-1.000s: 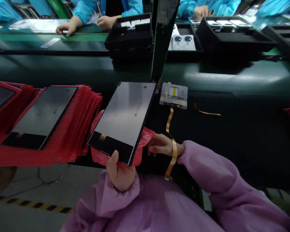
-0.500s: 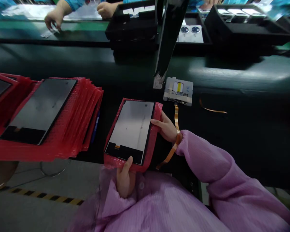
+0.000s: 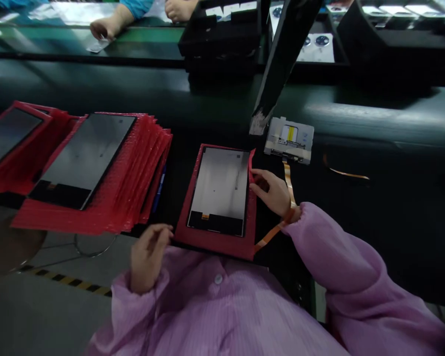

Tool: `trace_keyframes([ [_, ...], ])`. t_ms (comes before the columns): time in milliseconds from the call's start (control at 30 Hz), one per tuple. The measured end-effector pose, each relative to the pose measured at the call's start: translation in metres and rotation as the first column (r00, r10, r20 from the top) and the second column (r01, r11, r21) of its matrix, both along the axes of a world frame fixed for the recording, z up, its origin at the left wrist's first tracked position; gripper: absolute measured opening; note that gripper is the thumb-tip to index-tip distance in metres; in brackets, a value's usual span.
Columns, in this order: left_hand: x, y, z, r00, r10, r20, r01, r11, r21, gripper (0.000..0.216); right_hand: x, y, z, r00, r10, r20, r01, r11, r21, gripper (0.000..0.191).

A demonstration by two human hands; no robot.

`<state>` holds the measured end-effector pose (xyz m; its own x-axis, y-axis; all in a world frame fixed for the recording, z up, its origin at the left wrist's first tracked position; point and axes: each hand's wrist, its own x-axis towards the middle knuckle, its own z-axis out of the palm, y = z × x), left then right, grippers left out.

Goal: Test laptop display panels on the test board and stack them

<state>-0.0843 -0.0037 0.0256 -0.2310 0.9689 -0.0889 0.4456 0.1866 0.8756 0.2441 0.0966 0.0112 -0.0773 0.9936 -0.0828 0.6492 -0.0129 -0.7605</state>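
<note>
A flat display panel (image 3: 222, 190) lies on a red bubble-wrap bag (image 3: 215, 241) on the dark bench in front of me. My right hand (image 3: 272, 190) pinches the bag's right edge near its top corner. My left hand (image 3: 146, 254) hovers off the bag's lower left corner, fingers loosely curled, holding nothing that I can see. An orange flex ribbon (image 3: 289, 183) runs from a small grey fixture (image 3: 289, 139) past my right wrist.
A fanned stack of red bags with another panel (image 3: 83, 160) on top lies to the left, more at the far left (image 3: 5, 138). A black post (image 3: 281, 64) rises behind. Black trays (image 3: 222, 44) and co-workers' hands (image 3: 105, 27) are across the conveyor.
The panel has been lowered flat onto the red bag on the bench. My left hand let go of its lower edge and moved left; my right hand shifted to the bag's right edge.
</note>
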Motion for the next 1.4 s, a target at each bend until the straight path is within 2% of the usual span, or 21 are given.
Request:
trace_keyframes([
  [33, -0.004, 0.013, -0.001, 0.975, 0.072, -0.208, -0.041, 0.988, 0.149, 0.029, 0.005, -0.001, 0.002, 0.998, 0.059, 0.027, -0.058, 0.998, -0.021, 0.044],
  [100, -0.008, 0.039, -0.005, 0.860, 0.158, -0.485, 0.021, 0.939, 0.343, 0.029, 0.015, -0.004, 0.007, 0.982, 0.183, 0.044, -0.179, 0.981, -0.078, 0.038],
  [167, -0.008, 0.060, -0.011, 0.784, 0.156, -0.600, 0.075, 0.937, 0.341, 0.035, 0.025, -0.008, 0.014, 0.954, 0.295, 0.052, -0.286, 0.949, -0.135, 0.034],
  [267, -0.004, 0.075, -0.021, 0.749, 0.097, -0.655, 0.071, 0.972, 0.225, 0.043, 0.040, -0.018, 0.027, 0.896, 0.440, 0.067, -0.407, 0.871, -0.277, 0.035],
  [333, -0.004, 0.077, -0.026, 0.753, 0.069, -0.654, 0.070, 0.980, 0.184, 0.042, 0.052, -0.025, 0.036, 0.854, 0.511, 0.099, -0.425, 0.794, -0.434, 0.036],
  [400, -0.007, 0.077, -0.029, 0.771, 0.062, -0.634, 0.065, 0.982, 0.175, 0.040, 0.066, -0.033, 0.043, 0.832, 0.540, 0.127, -0.382, 0.724, -0.575, 0.035],
  [433, -0.009, 0.077, -0.029, 0.783, 0.064, -0.619, 0.059, 0.983, 0.176, 0.041, 0.075, -0.037, 0.047, 0.835, 0.530, 0.149, -0.342, 0.711, -0.615, 0.036],
  [500, -0.014, 0.075, -0.028, 0.814, 0.086, -0.575, 0.034, 0.980, 0.194, 0.043, 0.089, -0.046, 0.057, 0.850, 0.472, 0.237, -0.227, 0.732, -0.642, 0.041],
  [567, -0.017, 0.074, -0.021, 0.850, 0.109, -0.516, 0.011, 0.975, 0.223, 0.044, 0.096, -0.053, 0.071, 0.856, 0.376, 0.354, -0.102, 0.796, -0.597, 0.048],
  [633, -0.016, 0.071, -0.009, 0.889, 0.095, -0.448, 0.020, 0.969, 0.246, 0.043, 0.089, -0.058, 0.087, 0.863, 0.307, 0.401, -0.060, 0.851, -0.521, 0.054],
  [700, -0.007, 0.067, 0.008, 0.947, -0.028, -0.321, 0.114, 0.961, 0.251, 0.039, 0.066, -0.059, 0.100, 0.890, 0.320, 0.326, -0.150, 0.879, -0.453, 0.056],
  [733, 0.000, 0.065, 0.018, 0.961, -0.143, -0.237, 0.202, 0.948, 0.247, 0.035, 0.050, -0.057, 0.104, 0.901, 0.356, 0.248, -0.230, 0.877, -0.422, 0.055],
  [767, 0.008, 0.062, 0.026, 0.947, -0.284, -0.151, 0.314, 0.918, 0.243, 0.031, 0.033, -0.055, 0.105, 0.902, 0.400, 0.163, -0.316, 0.868, -0.384, 0.058],
  [833, 0.028, 0.056, 0.040, 0.830, -0.557, -0.042, 0.550, 0.802, 0.232, 0.027, -0.002, -0.048, 0.102, 0.867, 0.498, 0.032, -0.470, 0.836, -0.283, 0.076],
  [867, 0.037, 0.053, 0.045, 0.756, -0.655, -0.019, 0.641, 0.732, 0.231, 0.027, -0.017, -0.044, 0.097, 0.842, 0.539, -0.017, -0.528, 0.817, -0.230, 0.086],
  [933, 0.053, 0.047, 0.047, 0.651, -0.759, 0.005, 0.740, 0.636, 0.219, 0.027, -0.042, -0.038, 0.086, 0.800, 0.587, -0.127, -0.600, 0.790, -0.130, 0.082],
  [967, 0.059, 0.044, 0.046, 0.633, -0.774, 0.016, 0.755, 0.622, 0.208, 0.028, -0.051, -0.036, 0.081, 0.786, 0.587, -0.194, -0.611, 0.787, -0.091, 0.074],
  [1100, 0.065, 0.039, 0.035, 0.656, -0.754, 0.038, 0.730, 0.647, 0.220, 0.035, -0.070, -0.037, 0.067, 0.754, 0.536, -0.380, -0.598, 0.799, -0.061, 0.056],
  [1267, 0.058, 0.039, 0.026, 0.613, -0.789, -0.019, 0.766, 0.589, 0.259, 0.037, -0.070, -0.042, 0.063, 0.751, 0.600, -0.276, -0.623, 0.782, 0.004, 0.042],
  [1333, 0.057, 0.039, 0.023, 0.591, -0.807, 0.008, 0.787, 0.578, 0.214, 0.033, -0.067, -0.043, 0.063, 0.718, 0.668, -0.199, -0.669, 0.740, 0.068, 0.039],
  [1400, 0.057, 0.039, 0.021, 0.573, -0.815, 0.089, 0.803, 0.579, 0.141, 0.028, -0.064, -0.042, 0.066, 0.652, 0.747, -0.133, -0.725, 0.665, 0.180, 0.038],
])
